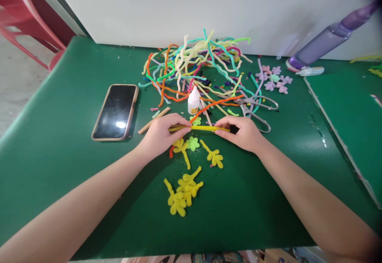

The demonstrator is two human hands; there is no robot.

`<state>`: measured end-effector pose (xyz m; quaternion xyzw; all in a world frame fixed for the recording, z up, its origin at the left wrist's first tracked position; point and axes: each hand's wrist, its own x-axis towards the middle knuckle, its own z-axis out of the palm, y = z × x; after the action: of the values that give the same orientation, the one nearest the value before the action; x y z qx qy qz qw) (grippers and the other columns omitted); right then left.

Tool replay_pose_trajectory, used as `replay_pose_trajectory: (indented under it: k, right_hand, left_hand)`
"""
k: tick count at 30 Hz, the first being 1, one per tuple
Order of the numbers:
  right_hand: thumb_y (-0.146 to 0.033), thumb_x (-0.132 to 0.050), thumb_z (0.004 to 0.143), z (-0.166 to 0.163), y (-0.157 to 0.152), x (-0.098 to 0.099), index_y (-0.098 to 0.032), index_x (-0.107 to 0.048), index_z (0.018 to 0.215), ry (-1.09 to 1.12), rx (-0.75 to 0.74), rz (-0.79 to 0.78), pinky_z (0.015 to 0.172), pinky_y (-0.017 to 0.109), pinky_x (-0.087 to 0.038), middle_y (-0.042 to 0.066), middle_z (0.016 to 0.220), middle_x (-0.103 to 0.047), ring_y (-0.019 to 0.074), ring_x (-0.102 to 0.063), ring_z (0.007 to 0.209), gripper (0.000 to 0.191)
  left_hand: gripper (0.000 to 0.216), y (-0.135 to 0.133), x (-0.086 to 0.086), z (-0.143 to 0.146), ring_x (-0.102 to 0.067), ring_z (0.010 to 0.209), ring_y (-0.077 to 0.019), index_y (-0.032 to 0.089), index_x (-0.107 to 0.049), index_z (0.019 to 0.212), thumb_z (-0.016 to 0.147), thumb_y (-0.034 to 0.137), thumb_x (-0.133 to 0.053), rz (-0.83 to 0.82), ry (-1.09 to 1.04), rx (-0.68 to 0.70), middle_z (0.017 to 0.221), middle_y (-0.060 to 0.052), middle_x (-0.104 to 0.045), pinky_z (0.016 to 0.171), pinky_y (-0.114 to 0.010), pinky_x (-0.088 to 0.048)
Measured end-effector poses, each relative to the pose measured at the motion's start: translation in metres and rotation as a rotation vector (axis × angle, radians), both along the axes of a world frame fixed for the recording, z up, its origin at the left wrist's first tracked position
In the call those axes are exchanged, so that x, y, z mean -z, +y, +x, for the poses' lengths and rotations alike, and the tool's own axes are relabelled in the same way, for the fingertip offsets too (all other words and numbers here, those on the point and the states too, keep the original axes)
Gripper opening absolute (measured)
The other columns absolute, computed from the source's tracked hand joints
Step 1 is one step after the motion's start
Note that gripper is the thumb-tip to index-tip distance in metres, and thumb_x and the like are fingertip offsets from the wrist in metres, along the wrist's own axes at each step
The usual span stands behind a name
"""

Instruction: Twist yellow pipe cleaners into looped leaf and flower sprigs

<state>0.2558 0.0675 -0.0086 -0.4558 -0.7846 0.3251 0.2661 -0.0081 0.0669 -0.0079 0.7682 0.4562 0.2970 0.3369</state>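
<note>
Between my hands a yellow pipe cleaner (203, 128) is stretched level, seemingly doubled. My left hand (162, 132) pinches its left part and my right hand (240, 133) pinches the right end, fingertips closed on both sides. Just below lie yellow pipe-cleaner leaf shapes, one (180, 147) near my left fingers and another (215, 158) below my right. A small light green flower (193, 143) rests between them. Closer to me is a small pile of yellow leaf shapes (180, 195). A white glue bottle (194, 100) stands upright behind the held strip.
A heap of coloured pipe cleaners (197, 62) spreads along the back. Scissors (253, 108) lie open to the right, near a purple and pink flower piece (273, 78). A phone (115, 112) is at left. A purple bottle (320, 45) leans back right beside a green board (349, 127).
</note>
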Motion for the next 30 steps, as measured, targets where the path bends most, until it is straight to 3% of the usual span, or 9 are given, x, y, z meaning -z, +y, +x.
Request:
replay_pose_trajectory:
  k: [22,30]
  right_hand:
    - [-0.03,-0.059,0.086,-0.0003,0.0005,-0.0003,-0.02,-0.064,0.085,-0.034,-0.048,0.026,0.056,0.025,-0.04,0.001,0.071,-0.06,0.0121,-0.051,0.06,0.012]
    - [-0.028,-0.057,0.086,-0.001,0.0002,-0.0006,-0.02,-0.063,0.085,-0.035,-0.045,0.023,0.055,0.025,-0.039,0.001,0.071,-0.06,0.0117,-0.05,0.059,0.01]
  left_hand:
    - [0.02,-0.0021,-0.0025,0.0004,-0.062,0.072,-0.0151,0.018,-0.064,0.08,0.084,0.037,-0.062,-0.029,0.025,-0.047,0.081,-0.002,-0.067,0.069,-0.028,-0.052]
    - [0.017,-0.0026,-0.0031,0.001,-0.059,0.069,-0.0132,0.017,-0.062,0.078,0.084,0.033,-0.063,-0.034,0.031,-0.038,0.078,-0.001,-0.065,0.067,-0.027,-0.051]
